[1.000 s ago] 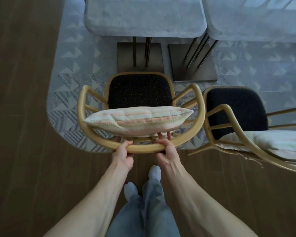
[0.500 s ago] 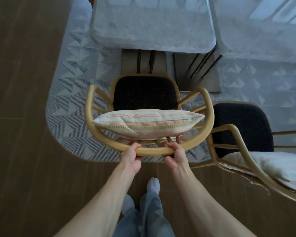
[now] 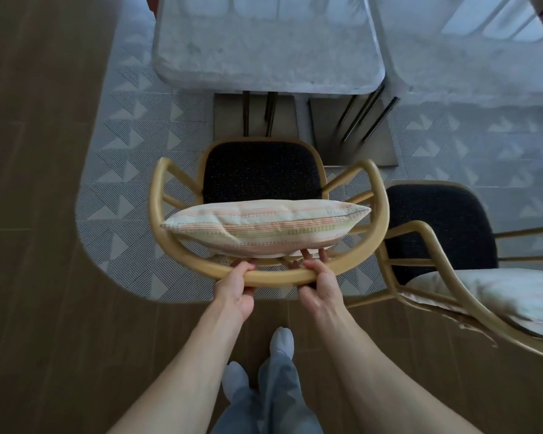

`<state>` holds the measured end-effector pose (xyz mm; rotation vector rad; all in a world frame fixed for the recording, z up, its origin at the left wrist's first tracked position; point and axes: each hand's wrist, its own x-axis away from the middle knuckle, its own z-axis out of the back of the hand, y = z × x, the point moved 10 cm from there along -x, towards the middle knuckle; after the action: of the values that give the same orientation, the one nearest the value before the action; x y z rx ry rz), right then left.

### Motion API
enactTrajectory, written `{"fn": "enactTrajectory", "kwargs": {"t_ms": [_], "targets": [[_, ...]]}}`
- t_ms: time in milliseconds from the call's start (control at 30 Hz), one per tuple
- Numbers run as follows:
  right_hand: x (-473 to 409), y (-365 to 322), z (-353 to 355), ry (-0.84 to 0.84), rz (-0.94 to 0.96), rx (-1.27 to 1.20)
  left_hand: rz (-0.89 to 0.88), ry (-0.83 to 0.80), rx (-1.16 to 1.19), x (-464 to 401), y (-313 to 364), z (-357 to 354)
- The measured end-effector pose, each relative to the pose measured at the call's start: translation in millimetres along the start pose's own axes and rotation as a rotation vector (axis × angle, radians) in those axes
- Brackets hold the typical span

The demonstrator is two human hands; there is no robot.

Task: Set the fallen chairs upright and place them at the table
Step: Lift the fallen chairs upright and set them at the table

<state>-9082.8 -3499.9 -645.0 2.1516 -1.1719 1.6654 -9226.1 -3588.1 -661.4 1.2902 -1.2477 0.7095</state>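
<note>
Chair point(image 3: 261, 180) stands upright at frame centre, seat short of the table point(image 3: 264, 45) above. Left hand point(image 3: 234, 289) and right hand point(image 3: 322, 285) each curl round its curved back rail. Placement step judged underway; next move calls for pushing it squarely under.

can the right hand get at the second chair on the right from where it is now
Probably yes. The right hand grips the back rail of the middle chair, and the second chair stands just beside it with nothing between, so letting go and reaching over should do.
</note>
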Motion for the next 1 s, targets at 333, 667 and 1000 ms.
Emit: {"fn": "enactTrajectory", "kwargs": {"t_ms": [333, 667, 1000], "targets": [[49.9, -60.3, 41.4, 0.041, 0.085, 0.269, -0.052, -0.081, 0.019, 76.3, -46.5, -27.4], [133.6, -217.8, 107.2, -0.123, 0.271, 0.23, -0.24, -0.35, -0.425, 187.4, -134.4, -144.3], [147.6, -425.9, 259.4, -0.11, 0.371, 0.58, -0.337, -0.348, -0.45, 260.2, -307.0, -229.8]]}}
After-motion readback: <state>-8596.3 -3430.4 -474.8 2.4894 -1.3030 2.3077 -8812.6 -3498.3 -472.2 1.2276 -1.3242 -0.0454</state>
